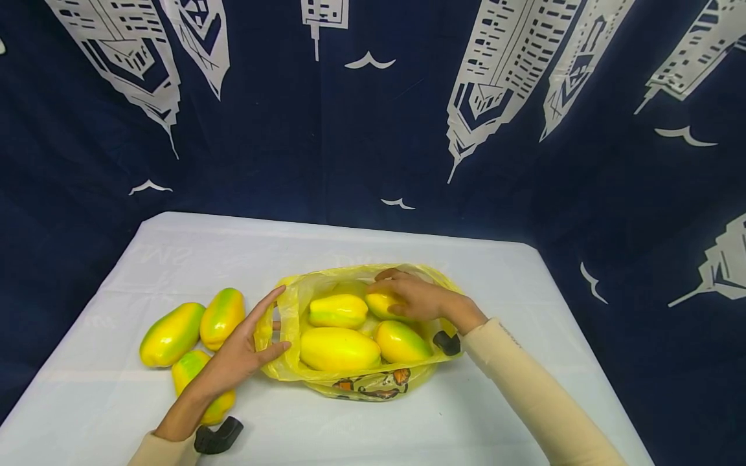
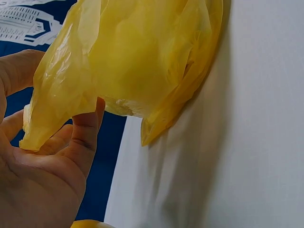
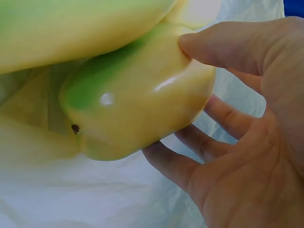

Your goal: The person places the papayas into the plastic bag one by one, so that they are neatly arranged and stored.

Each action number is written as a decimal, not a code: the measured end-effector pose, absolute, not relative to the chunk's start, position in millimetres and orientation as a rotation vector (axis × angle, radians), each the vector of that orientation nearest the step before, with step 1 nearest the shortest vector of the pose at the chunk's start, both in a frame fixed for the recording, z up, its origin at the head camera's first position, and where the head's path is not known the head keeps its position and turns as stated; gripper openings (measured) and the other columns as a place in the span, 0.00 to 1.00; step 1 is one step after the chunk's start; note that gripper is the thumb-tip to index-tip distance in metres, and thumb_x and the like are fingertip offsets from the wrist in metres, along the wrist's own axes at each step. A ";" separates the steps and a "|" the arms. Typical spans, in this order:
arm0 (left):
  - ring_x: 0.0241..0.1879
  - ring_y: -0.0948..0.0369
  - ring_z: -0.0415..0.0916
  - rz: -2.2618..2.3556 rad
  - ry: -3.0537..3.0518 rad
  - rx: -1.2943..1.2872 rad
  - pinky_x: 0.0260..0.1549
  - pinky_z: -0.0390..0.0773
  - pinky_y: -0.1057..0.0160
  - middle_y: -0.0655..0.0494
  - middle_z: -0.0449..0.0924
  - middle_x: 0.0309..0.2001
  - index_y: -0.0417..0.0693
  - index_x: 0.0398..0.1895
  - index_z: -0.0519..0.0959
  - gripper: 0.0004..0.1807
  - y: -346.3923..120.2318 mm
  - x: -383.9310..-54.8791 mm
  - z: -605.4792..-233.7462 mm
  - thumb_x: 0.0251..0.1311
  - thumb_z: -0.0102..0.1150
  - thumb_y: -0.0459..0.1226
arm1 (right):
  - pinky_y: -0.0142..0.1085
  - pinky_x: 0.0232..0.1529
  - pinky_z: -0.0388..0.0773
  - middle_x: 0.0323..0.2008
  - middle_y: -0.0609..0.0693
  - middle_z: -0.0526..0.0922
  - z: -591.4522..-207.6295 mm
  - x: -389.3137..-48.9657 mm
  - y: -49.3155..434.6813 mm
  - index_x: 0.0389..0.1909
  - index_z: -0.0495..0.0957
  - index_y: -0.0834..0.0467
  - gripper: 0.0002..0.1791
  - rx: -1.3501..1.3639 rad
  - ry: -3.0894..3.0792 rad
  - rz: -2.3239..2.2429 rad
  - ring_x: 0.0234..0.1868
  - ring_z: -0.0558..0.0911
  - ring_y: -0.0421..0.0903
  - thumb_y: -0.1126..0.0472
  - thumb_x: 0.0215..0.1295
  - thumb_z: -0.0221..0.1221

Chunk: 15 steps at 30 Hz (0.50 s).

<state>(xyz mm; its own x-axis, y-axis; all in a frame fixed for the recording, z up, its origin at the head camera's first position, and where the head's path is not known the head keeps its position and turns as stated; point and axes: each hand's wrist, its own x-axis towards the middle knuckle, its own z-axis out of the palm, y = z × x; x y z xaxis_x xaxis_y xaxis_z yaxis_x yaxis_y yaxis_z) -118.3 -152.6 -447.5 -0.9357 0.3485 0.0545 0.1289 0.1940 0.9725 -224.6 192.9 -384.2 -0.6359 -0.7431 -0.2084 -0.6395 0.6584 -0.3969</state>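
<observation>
A yellow, see-through plastic bag (image 1: 373, 388) lies with its mouth spread wide, several glossy, oblong yellow-green fruits inside, papaya- or mango-like. My left hand (image 1: 236, 356) holds the bag's left side by the handle; in the left wrist view the thin plastic (image 2: 61, 85) passes between thumb and fingers. Inside the bag's far right part, my right hand (image 1: 416, 298) grips one fruit (image 3: 137, 99), thumb on one side and fingers on the other. Beside it in the bag are a long fruit (image 1: 338, 349), a smaller fruit (image 1: 338, 312) and a rounder one (image 1: 402, 342).
Left of the bag, three more fruits lie on the white-covered table (image 1: 495, 414): a large one (image 1: 170, 334), one behind (image 1: 223, 317) and one partly hidden (image 1: 189, 369) by my left forearm. A dark blue cloth (image 1: 373, 142) with white building prints hangs behind.
</observation>
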 end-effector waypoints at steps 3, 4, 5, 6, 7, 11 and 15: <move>0.65 0.42 0.67 1.831 2.285 0.466 0.51 0.80 0.69 0.51 0.44 0.80 0.74 0.79 0.49 0.51 -152.7 -118.0 -447.2 0.62 0.67 0.34 | 0.58 0.72 0.61 0.71 0.60 0.67 -387.4 -225.6 192.6 0.69 0.72 0.55 0.27 -1.107 2.521 -0.381 0.73 0.63 0.59 0.68 0.70 0.57; 0.65 0.42 0.67 1.831 2.287 0.466 0.50 0.80 0.69 0.51 0.45 0.80 0.74 0.79 0.49 0.51 -152.7 -118.0 -447.3 0.62 0.67 0.34 | 0.58 0.72 0.61 0.71 0.60 0.68 -388.6 -226.0 192.3 0.69 0.72 0.54 0.27 -1.108 2.522 -0.372 0.73 0.64 0.59 0.68 0.70 0.57; 0.65 0.42 0.67 1.832 2.285 0.467 0.50 0.80 0.68 0.51 0.45 0.80 0.74 0.79 0.49 0.51 -152.9 -118.0 -447.5 0.62 0.67 0.34 | 0.57 0.72 0.61 0.70 0.59 0.69 -389.9 -226.4 192.0 0.68 0.72 0.54 0.26 -1.112 2.523 -0.362 0.73 0.64 0.59 0.68 0.69 0.57; 0.65 0.41 0.67 1.835 2.281 0.470 0.50 0.81 0.68 0.51 0.45 0.80 0.74 0.79 0.49 0.51 -152.9 -117.9 -447.9 0.62 0.67 0.33 | 0.57 0.72 0.61 0.70 0.58 0.70 -391.1 -226.7 191.8 0.68 0.73 0.54 0.26 -1.115 2.524 -0.354 0.73 0.65 0.58 0.68 0.69 0.57; 0.65 0.41 0.67 1.838 2.279 0.472 0.50 0.81 0.68 0.50 0.45 0.80 0.74 0.79 0.49 0.51 -153.0 -118.0 -448.2 0.62 0.67 0.33 | 0.57 0.72 0.61 0.69 0.58 0.71 -392.1 -227.0 191.7 0.68 0.73 0.53 0.26 -1.118 2.525 -0.344 0.72 0.65 0.58 0.68 0.69 0.58; 0.65 0.40 0.66 1.854 2.261 0.482 0.49 0.82 0.67 0.49 0.44 0.80 0.74 0.79 0.49 0.51 -153.0 -118.1 -449.2 0.62 0.67 0.32 | 0.57 0.72 0.62 0.69 0.57 0.72 -392.7 -226.9 190.3 0.67 0.73 0.54 0.26 -1.128 2.527 -0.335 0.72 0.66 0.58 0.68 0.68 0.58; 0.65 0.40 0.66 1.855 2.261 0.482 0.49 0.82 0.67 0.49 0.44 0.80 0.74 0.79 0.49 0.51 -152.7 -118.5 -448.7 0.62 0.67 0.33 | 0.57 0.72 0.61 0.69 0.59 0.71 -391.3 -225.9 189.0 0.68 0.72 0.55 0.26 -1.122 2.524 -0.327 0.72 0.65 0.59 0.68 0.69 0.58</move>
